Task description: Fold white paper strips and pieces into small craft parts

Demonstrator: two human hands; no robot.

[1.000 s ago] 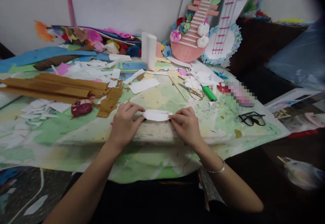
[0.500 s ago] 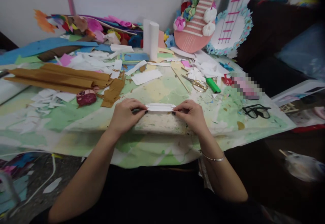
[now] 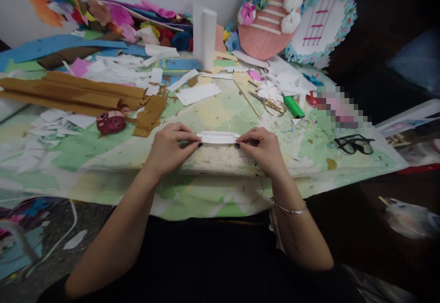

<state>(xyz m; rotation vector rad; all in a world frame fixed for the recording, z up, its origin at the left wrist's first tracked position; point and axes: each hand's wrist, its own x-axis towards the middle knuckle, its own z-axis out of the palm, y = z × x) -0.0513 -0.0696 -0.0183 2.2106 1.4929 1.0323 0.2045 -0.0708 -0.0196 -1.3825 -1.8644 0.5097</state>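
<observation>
A narrow strip of folded white paper (image 3: 219,137) stretches between my two hands, just over the near part of the table. My left hand (image 3: 173,149) pinches its left end between thumb and fingers. At the other end, my right hand (image 3: 261,149) grips the strip the same way, a bracelet on that wrist. Both ends of the paper are partly hidden by fingertips. Beyond the hands lie a flat white paper piece (image 3: 198,94), a thin wooden stick (image 3: 248,99) and gold-handled scissors (image 3: 273,106).
Brown crepe paper (image 3: 72,93) and white scraps (image 3: 51,126) cover the left side, near a dark red pouch-like item (image 3: 111,122). A green item (image 3: 293,106) and black glasses (image 3: 354,145) lie right. Flower-decorated paper instruments (image 3: 268,39) stand behind, beside a white roll (image 3: 208,39).
The camera view has shifted slightly, so the table contents sit higher in the picture. Both hands still hold the paper strip, with little visible change in their grip.
</observation>
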